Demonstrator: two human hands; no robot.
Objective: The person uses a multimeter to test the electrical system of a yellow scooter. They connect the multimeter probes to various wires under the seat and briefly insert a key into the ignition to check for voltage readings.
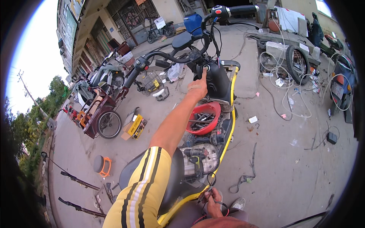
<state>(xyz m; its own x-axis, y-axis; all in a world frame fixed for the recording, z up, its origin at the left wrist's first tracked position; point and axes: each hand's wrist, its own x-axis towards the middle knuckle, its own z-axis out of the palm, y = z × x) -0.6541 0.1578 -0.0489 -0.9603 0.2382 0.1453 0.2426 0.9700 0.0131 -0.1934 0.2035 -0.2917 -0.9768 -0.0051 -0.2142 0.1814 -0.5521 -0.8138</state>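
Glossy black plastic scooter panel (217, 81), shiny red plastic helmet (207, 116), matt black seat (173, 178), rough grey concrete ground (281, 159).

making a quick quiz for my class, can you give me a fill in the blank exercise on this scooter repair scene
1. The left hand presses a finger on the black ____ of the yellow-trimmed black scooter.
2. The round red plastic bowl on the footboard holds dark metal ____.
3. The right hand holds thin ____ near the seat.

Missing words: dashboard; tools; wires
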